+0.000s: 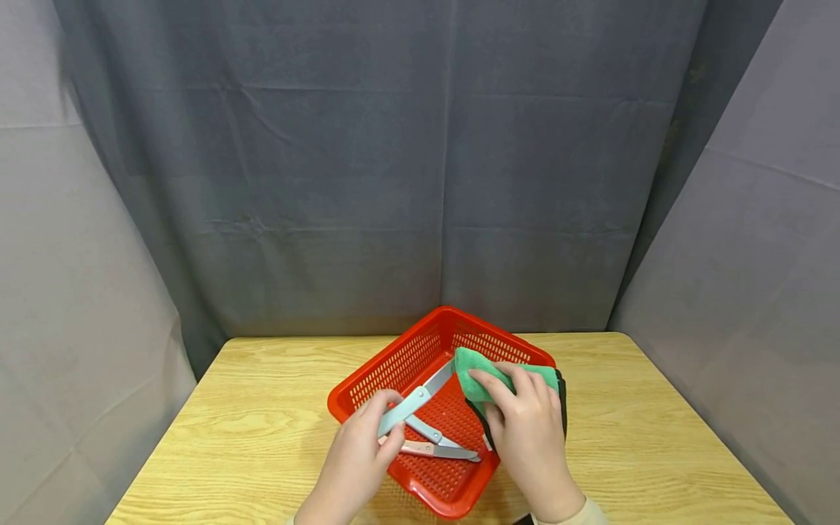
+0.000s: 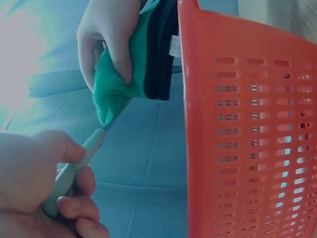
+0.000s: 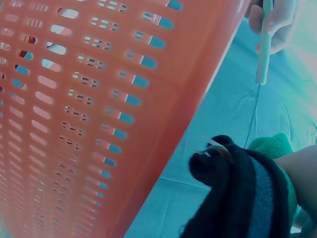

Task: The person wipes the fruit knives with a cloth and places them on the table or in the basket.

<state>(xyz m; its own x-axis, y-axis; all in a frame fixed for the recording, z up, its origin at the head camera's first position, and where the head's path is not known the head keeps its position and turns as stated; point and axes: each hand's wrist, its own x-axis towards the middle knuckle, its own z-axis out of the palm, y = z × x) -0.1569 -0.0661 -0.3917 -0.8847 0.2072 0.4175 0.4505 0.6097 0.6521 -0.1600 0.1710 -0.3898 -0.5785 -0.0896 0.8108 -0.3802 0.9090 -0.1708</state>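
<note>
My left hand (image 1: 357, 446) grips the light blue handle of a folding knife (image 1: 412, 407), its blade unfolded and slanting up to the right. A green cloth (image 1: 474, 362) with a black border is in my right hand (image 1: 527, 429), bunched under the fingers. The cloth covers the blade's tip. Both hands are above a red basket (image 1: 505, 337). Inside it lie a second light blue knife (image 1: 426, 430) and a pink-handled knife (image 1: 418, 448), blades out and crossing near their tips. In the left wrist view the thumb presses along the knife handle (image 2: 74, 171).
The slotted plastic basket stands at an angle on a wood-grain table (image 1: 262, 415). A grey curtain (image 1: 328, 182) hangs behind the table, and paler cloth panels (image 1: 741, 292) flank it. A small dark object (image 1: 523, 520) shows at the right wrist.
</note>
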